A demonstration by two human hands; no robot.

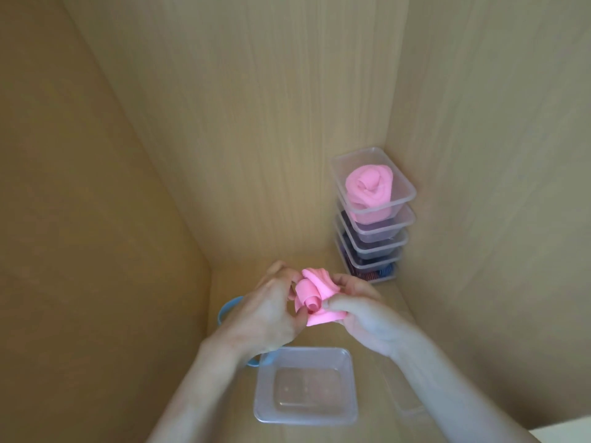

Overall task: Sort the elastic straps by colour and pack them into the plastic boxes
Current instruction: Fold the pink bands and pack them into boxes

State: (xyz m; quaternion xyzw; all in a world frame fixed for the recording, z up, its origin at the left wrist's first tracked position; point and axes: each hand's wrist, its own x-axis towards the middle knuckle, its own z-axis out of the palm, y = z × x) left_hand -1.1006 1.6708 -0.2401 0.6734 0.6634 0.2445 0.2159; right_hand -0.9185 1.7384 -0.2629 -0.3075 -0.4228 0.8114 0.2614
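I'm watching the left hand [268, 311] and right hand [361, 314] gripping a soft, rolled pink strap [316, 298], coil end facing me.

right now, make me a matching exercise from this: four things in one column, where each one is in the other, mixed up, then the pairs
1. half-rolled pink strap
2. finished pink roll
3. blue strap
4. empty box

A. partly hidden under the left hand
B. in the top box of the corner stack
C. nearest the person, below both hands
D. pinched between left hand and right hand

Pairs: 1-D, 2-B, 3-A, 4-C
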